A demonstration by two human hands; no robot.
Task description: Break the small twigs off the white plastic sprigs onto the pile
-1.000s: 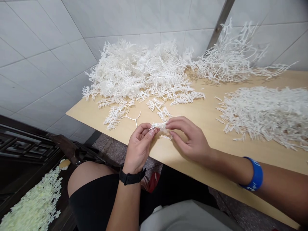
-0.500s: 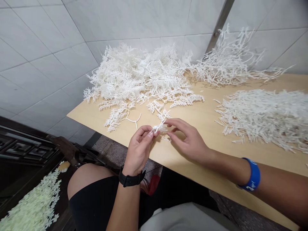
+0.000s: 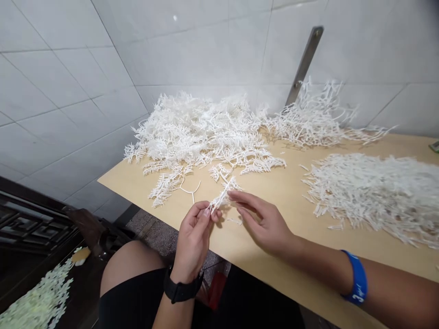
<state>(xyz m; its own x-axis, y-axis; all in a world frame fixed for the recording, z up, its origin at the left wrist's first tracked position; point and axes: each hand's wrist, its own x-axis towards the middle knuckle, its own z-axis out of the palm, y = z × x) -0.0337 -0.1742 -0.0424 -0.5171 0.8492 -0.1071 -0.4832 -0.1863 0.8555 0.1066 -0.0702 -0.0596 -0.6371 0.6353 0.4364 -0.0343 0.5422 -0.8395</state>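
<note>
Near the table's front edge, my left hand pinches a small white plastic branch piece between thumb and fingers. Just right of it is my right hand, its thumb and index finger apart, the index fingertip at the upper end of the piece. A large heap of white branched sprigs lies behind the hands. One bare forked stem rests left of the held piece. Beneath the right fingers are a few thin white bits on the table.
A pile of short white pieces covers the right of the wooden table. Bare white stems are heaped at the back, by a metal bar. Pale green-white flowers lie at the lower left.
The view has tilted upward, so the table's heaps sit lower in the picture. The held piece shows more of its length between my hands.
</note>
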